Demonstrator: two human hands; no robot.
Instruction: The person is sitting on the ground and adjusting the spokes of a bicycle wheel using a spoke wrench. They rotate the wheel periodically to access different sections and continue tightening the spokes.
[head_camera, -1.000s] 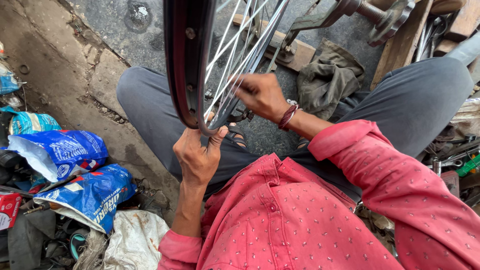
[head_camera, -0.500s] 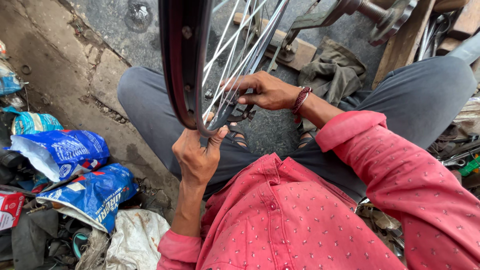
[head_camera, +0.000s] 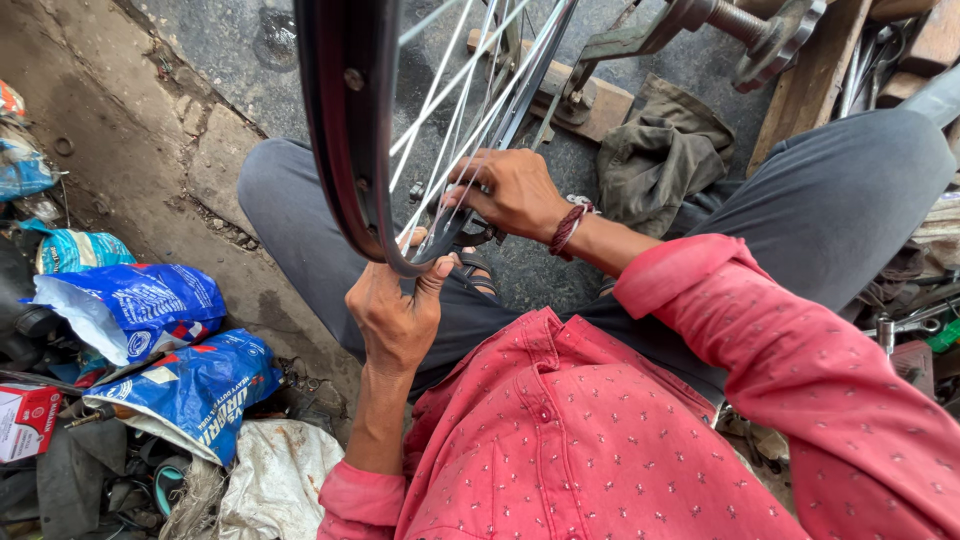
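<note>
blue bags (head_camera: 150, 330) (crumpled), red-white box (head_camera: 25, 422)

I have a bicycle wheel (head_camera: 350, 130) standing upright on edge over my lap, with no tyre on its dark, glossy rim. The rim's lowest curve rests against my left hand (head_camera: 395, 315). Thin silver spokes (head_camera: 450, 95) fan upward from the rim, crossing one another, and my right hand (head_camera: 515, 190) reaches in among them.
</note>
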